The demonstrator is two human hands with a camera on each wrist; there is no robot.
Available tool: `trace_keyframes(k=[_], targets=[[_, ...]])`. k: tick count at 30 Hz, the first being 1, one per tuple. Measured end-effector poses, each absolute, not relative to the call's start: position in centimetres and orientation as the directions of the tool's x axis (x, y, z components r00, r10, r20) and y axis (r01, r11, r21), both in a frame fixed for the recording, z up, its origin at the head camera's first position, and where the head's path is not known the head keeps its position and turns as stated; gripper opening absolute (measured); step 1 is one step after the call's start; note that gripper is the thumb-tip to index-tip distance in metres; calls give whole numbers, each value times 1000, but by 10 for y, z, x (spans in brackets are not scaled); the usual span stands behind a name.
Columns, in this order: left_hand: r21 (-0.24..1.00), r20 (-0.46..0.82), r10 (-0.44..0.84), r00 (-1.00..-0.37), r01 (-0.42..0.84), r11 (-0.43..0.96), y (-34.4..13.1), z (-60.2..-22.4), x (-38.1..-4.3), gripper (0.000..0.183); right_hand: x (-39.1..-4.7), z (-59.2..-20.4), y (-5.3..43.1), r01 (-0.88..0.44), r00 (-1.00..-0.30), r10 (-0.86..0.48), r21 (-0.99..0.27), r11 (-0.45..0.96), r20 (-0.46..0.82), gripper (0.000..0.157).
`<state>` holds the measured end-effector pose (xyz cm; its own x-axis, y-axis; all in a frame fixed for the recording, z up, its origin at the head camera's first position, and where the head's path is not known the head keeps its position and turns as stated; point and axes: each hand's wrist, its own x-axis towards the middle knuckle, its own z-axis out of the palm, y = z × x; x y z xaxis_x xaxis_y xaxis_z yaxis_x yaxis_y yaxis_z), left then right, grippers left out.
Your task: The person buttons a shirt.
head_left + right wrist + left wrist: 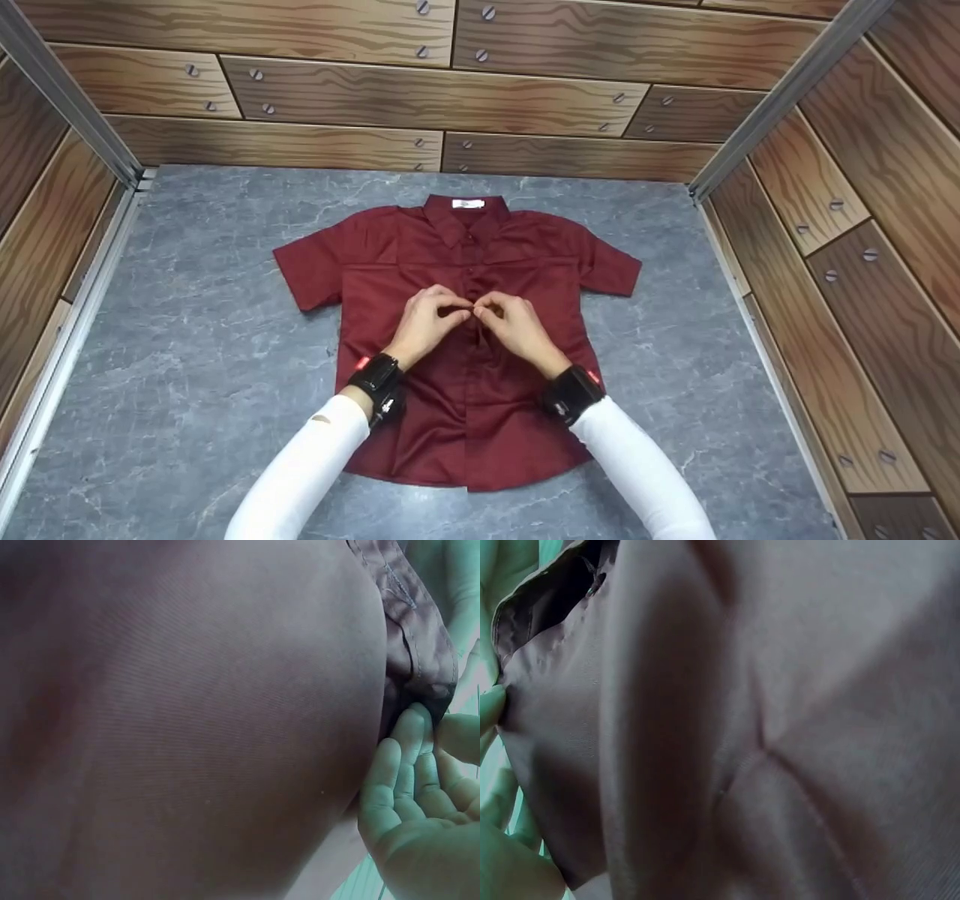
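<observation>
A dark red short-sleeved button shirt (pixel 409 427) lies front side up, its collar pointing away from me. Halfway down its front, my left hand (pixel 424 324) and right hand (pixel 519 330) meet at the button placket (pixel 466 397). Thumb and fingertips of each hand pinch the cloth there, the two hands nearly touching. The right wrist view shows the right hand (pixel 420 817) gripping the lifted placket edge, with a stitched buttonhole (pixel 401 586) above it. Raised folds of the shirt (pixel 667 727) fill most of the left wrist view. Any button between the fingertips is hidden.
The shirt lies on a grey marbled tabletop (pixel 202 315). Wood-patterned panels enclose it at the back (pixel 337 90) and both sides, with metal rails (pixel 67 97) at the corners. A white label (pixel 468 203) shows inside the collar. Black wrist cameras (pixel 377 381) sit on both wrists.
</observation>
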<state>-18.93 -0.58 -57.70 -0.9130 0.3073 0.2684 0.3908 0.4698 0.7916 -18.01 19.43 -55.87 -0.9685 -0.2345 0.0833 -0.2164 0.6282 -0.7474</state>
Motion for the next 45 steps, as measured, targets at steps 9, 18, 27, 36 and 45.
trace_keyframes(k=[9, 18, 27, 36, 45], targets=[[792, 247, 281, -928, 360, 494, -4, -575, -190, 13, -179, -558, 195, -174, -974, -221, -782, 599, 48, 14], [748, 226, 346, -911, 390, 537, -6, -576, -189, 12, -176, -557, 202, -87, -981, -193, -803, 590, -36, 32], [734, 196, 345, -918, 370, 570, -5, -576, -189, 13, -175, -559, 200, -194, -969, -237, -788, 584, 62, 22], [727, 208, 372, -904, 398, 560, -3, -577, -190, 13, -178, -560, 192, -198, -973, -218, -747, 634, 73, 11], [731, 224, 391, -893, 419, 538, -2, -577, -189, 13, -179, -561, 196, -179, -974, -219, -757, 628, 48, 5]])
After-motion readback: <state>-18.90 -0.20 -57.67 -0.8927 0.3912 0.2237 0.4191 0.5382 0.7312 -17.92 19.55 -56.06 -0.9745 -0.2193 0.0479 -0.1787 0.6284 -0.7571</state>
